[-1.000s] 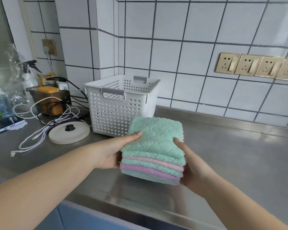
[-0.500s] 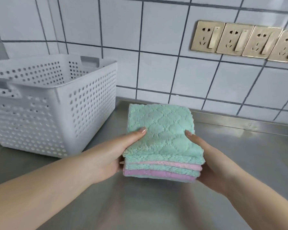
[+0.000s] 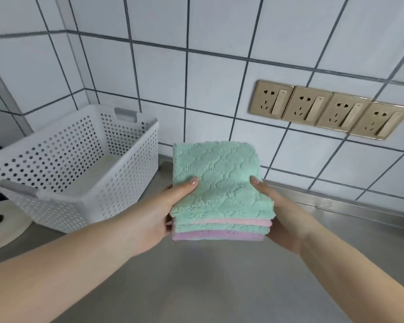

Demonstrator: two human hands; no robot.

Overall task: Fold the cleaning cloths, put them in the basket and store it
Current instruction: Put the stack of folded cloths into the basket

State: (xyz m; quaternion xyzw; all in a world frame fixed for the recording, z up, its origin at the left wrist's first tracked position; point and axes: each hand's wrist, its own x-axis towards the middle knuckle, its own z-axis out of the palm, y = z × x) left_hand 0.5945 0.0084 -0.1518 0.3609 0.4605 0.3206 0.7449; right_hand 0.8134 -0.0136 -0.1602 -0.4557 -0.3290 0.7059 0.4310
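Observation:
A stack of folded cleaning cloths [image 3: 219, 180], mint green on top with pink, green and purple layers below, is held in the air above the steel counter. My left hand [image 3: 163, 213] grips its left side, thumb on top. My right hand [image 3: 282, 217] grips the right side the same way. The white perforated basket [image 3: 117, 190] stands to the left of the stack against the tiled corner, and its inside looks bare.
The steel counter [image 3: 219, 283] runs beneath my arms. A round white lid with a black knob [image 3: 2, 224] lies left of the basket. Several gold wall sockets [image 3: 329, 110] sit on the tiled wall at right.
I have lifted the stack higher off the counter, still in both hands. The view now looks down into the basket from above.

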